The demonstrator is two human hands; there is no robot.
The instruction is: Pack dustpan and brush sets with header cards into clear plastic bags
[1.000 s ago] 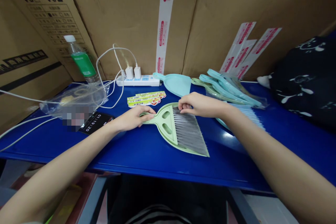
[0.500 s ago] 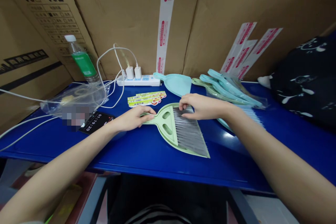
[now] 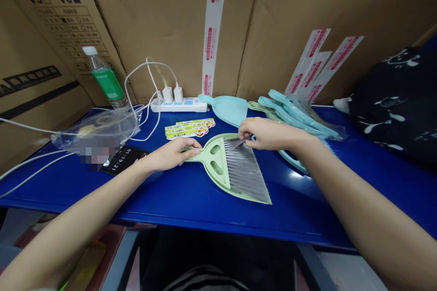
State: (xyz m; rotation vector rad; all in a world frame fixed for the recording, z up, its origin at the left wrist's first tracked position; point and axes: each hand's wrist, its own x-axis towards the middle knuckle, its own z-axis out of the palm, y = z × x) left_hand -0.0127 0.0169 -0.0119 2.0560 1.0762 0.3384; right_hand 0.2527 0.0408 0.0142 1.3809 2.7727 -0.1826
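Note:
A pale green hand brush (image 3: 218, 163) with grey bristles (image 3: 245, 173) lies flat on the blue table (image 3: 191, 200). My left hand (image 3: 170, 152) is closed on its thin handle at the left. My right hand (image 3: 264, 132) sits at the far upper edge of the bristles, fingers pinched on a few grey bristles that stick out sideways. A light blue dustpan (image 3: 229, 108) lies just behind the brush. A pile of blue and green brushes and pans in clear wrap (image 3: 300, 116) lies under and behind my right forearm.
Cardboard boxes (image 3: 170, 32) wall the back. A white power strip (image 3: 177, 105) with two chargers and cables, a green-labelled water bottle (image 3: 104, 79), a clear plastic bag (image 3: 99, 127), a black phone (image 3: 124, 160), sticker strips (image 3: 189, 128) and a black printed bag (image 3: 399, 100) also lie on the table.
My right hand has slid right along the top of the bristles and now pinches a few of them, pulled out sideways. My left hand and the brush have stayed put.

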